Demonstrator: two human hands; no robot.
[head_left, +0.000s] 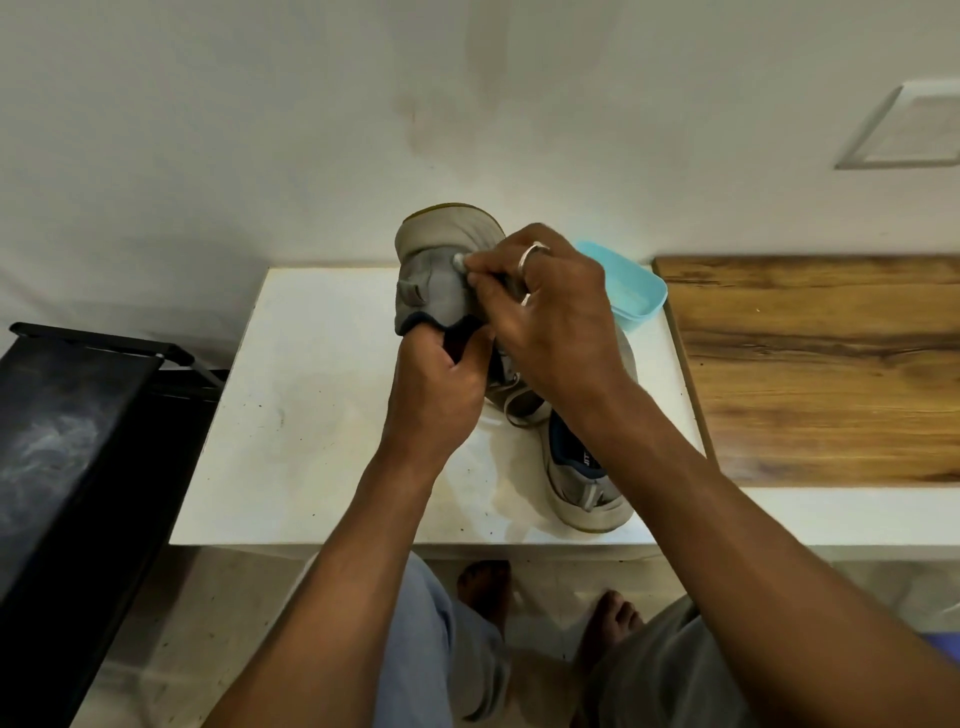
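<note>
Grey fabric over a pale sole: the shoe (436, 270) is held up off the white surface (311, 415), just ahead of both grips, its toe pointing away and upward. The left grip (441, 395) is closed on it from below, with the fingers curled round the dark collar at the opening. This hold probably serves to brace the shoe and turn its upper toward the other hand, so that pressure on the fabric has something firm behind it.

The right grip (550, 312) is drawn in tight, its fingertips pinching a small white wad (460, 261). The wad is pressed against the upper just above the left grip. A pinch that narrow suits working one spot rather than wiping the whole side, so this looks like spot-cleaning. What the wad is made of is too small to tell.

The second shoe (587, 483) lies on the surface under the right forearm with its heel toward the person. It appears to be parked there for its turn, close but out of the way.

A teal tub (639, 296) stands just behind the right grip, partly hidden by it. Its contents cannot be seen. Its place suggests it is kept within a short reach for dipping.

A wooden board (821, 364) lies well to the right of the right grip. A black rack (78, 415) stands well to the left of the left grip, apart from the work.
</note>
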